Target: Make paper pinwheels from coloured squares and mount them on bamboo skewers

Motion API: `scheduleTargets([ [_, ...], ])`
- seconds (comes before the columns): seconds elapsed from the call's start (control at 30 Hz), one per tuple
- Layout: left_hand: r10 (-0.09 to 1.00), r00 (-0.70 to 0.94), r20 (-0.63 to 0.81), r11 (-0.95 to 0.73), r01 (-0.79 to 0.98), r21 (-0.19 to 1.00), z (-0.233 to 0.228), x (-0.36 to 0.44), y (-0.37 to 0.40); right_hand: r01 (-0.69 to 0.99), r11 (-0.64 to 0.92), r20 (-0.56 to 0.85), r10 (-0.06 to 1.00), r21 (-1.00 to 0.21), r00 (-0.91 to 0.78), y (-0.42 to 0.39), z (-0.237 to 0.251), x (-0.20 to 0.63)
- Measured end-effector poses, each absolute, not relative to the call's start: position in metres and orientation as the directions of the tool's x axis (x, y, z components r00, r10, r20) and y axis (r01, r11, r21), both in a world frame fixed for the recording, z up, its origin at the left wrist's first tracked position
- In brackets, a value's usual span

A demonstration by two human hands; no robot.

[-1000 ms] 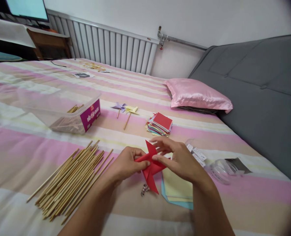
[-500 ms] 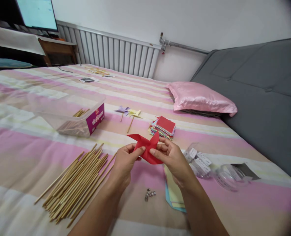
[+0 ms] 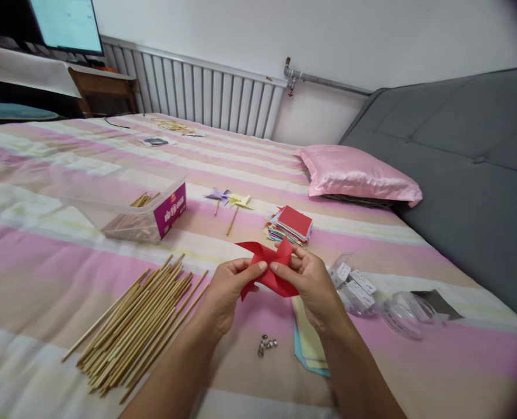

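A red paper pinwheel point(image 3: 271, 280) is held up over the bed between both my hands, its blades folded in toward the middle. My left hand point(image 3: 232, 285) pinches it from the left, thumb near the centre. From the other side my right hand point(image 3: 313, 282) grips it, the thumb pressed close to the left thumb and the fingers behind the paper. Below the hands lie several small metal pins point(image 3: 266, 344). Yellow and blue paper sheets point(image 3: 308, 343) rest partly under my right forearm.
Bamboo sticks point(image 3: 131, 331) lie in a pile at left, before a clear plastic box point(image 3: 127, 215). Beyond my hands are a purple pinwheel point(image 3: 218, 195), a yellow pinwheel point(image 3: 240, 201) and a coloured paper stack point(image 3: 291, 224). Clear containers point(image 3: 354, 288) and a pink pillow point(image 3: 358, 174) are at right.
Both hands have shifted slightly right and down with the red pinwheel, which is turned a little. The thumbs stay at its centre. Everything else lies as before.
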State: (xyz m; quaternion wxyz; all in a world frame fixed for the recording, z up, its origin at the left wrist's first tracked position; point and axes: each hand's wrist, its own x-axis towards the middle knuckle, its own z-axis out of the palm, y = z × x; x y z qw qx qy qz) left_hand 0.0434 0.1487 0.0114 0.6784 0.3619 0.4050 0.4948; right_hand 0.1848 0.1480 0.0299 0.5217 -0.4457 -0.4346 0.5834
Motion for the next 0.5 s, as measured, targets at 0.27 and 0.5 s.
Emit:
scheduleTargets([
  [0.27, 0.963, 0.226, -0.145, 0.222, -0.371, 0.902, 0.0116, 0.0369, 0.1540, -0.282, -0.118, -0.098, 0.992, -0.952, -0.083, 0.1536, 0.0287, 0.1922],
  [0.5, 0.977, 0.143, -0.159, 0.200, -0.341, 0.919, 0.0092, 0.0365, 0.1553, -0.246, -0.123, -0.107, 0.991, -0.961, -0.077, 0.1524, 0.0306, 0.1920],
])
